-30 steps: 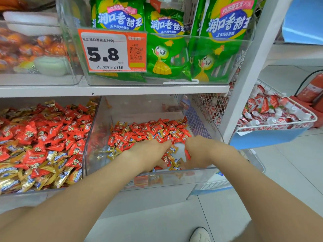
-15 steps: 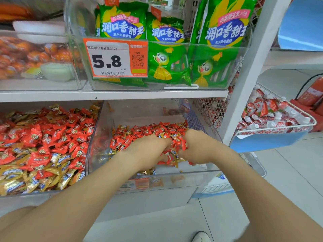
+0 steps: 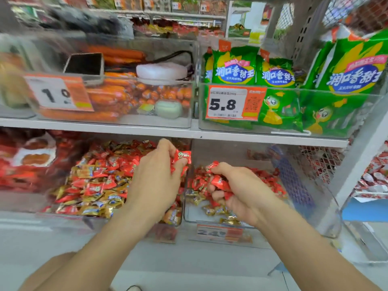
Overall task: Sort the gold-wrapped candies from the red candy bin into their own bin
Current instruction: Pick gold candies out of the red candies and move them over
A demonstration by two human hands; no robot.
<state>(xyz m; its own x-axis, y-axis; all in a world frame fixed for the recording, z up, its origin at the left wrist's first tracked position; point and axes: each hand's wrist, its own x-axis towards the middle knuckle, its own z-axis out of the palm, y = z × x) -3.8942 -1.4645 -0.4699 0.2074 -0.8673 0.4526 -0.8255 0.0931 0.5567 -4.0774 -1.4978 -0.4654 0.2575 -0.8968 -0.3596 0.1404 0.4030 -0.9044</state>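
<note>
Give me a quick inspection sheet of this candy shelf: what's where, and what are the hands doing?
Surface: white shelf board above two clear bins.
Job's things: left bin mixes red candies with gold candies; right bin holds mostly red, some gold at its front.
Clutter: dark phone and white object atop sausages.
Hands: left hand grips a few red ones near the bins' divide; right hand grips a red handful over the right bin.
Cables: black cable behind the white object.
Surroundings: green snack packs, price tag.
</note>
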